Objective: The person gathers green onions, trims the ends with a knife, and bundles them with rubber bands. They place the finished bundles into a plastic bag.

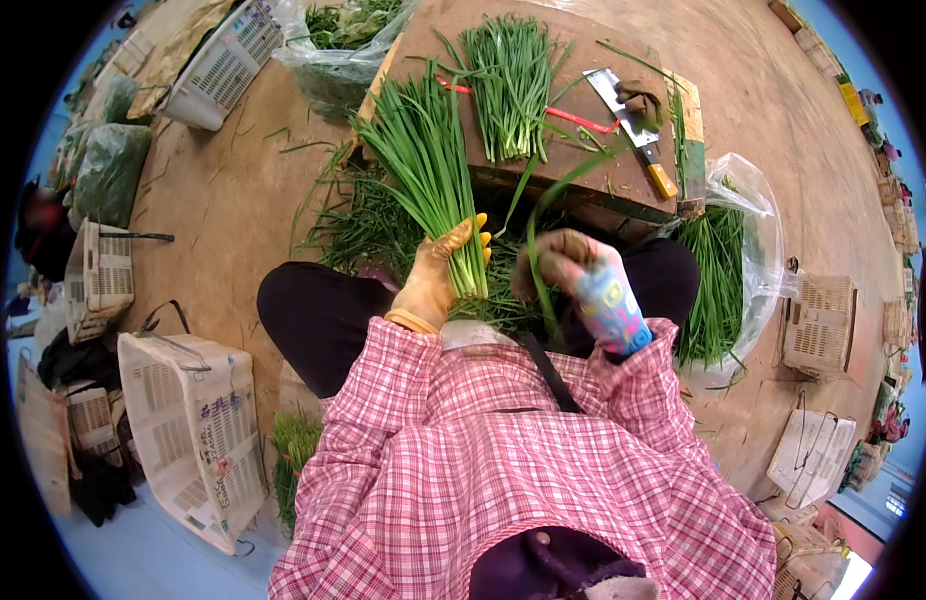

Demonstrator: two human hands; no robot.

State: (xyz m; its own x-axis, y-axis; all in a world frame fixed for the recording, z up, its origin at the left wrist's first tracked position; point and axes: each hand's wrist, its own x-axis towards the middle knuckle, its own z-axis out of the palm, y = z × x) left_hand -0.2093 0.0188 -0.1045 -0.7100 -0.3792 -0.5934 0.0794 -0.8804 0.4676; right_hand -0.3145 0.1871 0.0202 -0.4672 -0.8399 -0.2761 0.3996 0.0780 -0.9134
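Observation:
My left hand point(425, 277), in a stained yellow glove, grips a bunch of green garlic chives point(425, 165) near its pale cut ends. The leaves fan upward to the left, reaching over the edge of the brown work surface point(583, 169). Blurred by motion, my right hand point(556, 259) wears a dirty brown glove and a patterned sleeve cover. A long loose chive leaf point(534, 247) crosses in front of its curled fingers; whether they pinch it is unclear. Beyond my hands, another chive bunch point(508, 90) lies on the surface beside red tape point(583, 120).
A cleaver point(620, 109) with a yellow-ended handle lies at the surface's right, a brown cloth-like item point(641, 103) on its blade. Loose chives point(373, 221) are heaped below. Chives fill a plastic bag point(759, 262) at right. Plastic crates point(192, 427) stand at left. A person point(46, 232) is far left.

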